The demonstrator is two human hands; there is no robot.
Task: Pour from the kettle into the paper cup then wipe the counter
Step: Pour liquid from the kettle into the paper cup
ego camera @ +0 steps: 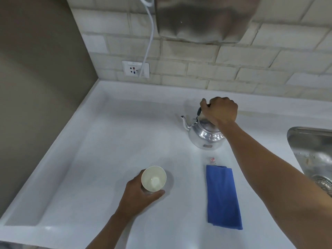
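Note:
A shiny metal kettle (204,137) stands on the white counter (111,133), spout pointing left. My right hand (220,111) is closed around its dark handle on top. Nearer to me, a white paper cup (153,178) stands upright and looks empty. My left hand (139,194) wraps around its side from below. A folded blue cloth (222,196) lies flat on the counter to the right of the cup, under my right forearm.
A steel sink (312,153) is at the right edge. A small pink scrap (212,159) lies between kettle and cloth. A wall socket (135,69) with a white cable sits on the tiled backsplash. A metal hood (203,18) hangs above. A raised lip borders the counter's left side.

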